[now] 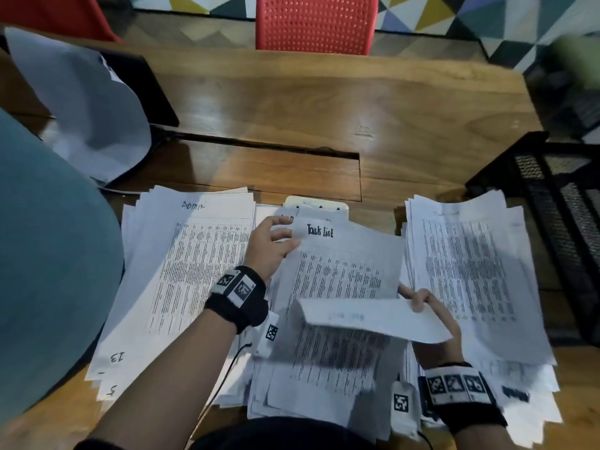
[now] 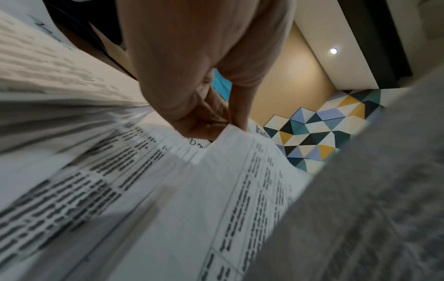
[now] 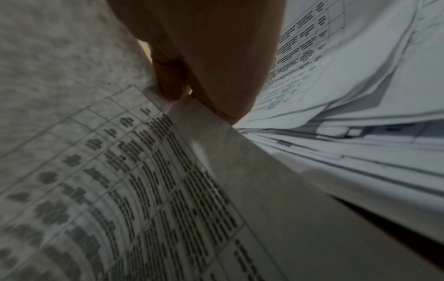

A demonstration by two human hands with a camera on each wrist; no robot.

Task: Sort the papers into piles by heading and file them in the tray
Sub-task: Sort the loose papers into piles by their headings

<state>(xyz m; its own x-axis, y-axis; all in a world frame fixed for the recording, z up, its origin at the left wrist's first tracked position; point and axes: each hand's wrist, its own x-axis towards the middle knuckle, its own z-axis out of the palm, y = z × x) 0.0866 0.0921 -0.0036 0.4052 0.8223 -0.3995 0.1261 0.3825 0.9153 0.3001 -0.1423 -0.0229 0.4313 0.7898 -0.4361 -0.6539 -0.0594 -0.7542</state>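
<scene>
Right hand [image 1: 430, 315] fingers pinching a lifted sheet [image 1: 373, 319], left hand [image 1: 268, 246] fingers gripping the "Task list" page [image 1: 341, 254] corner.

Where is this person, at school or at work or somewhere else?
Probably an office or meeting room. A long wooden table holds piles of printed papers, a black mesh filing tray sits at the side, and a red chair faces a patterned wall.

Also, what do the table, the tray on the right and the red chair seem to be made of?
Table: wood or wood veneer, brown grain with a soft sheen.
Tray: black metal mesh, judging by the fine grid between solid bars.
Chair: probably moulded plastic, red, with rows of small holes.
</scene>
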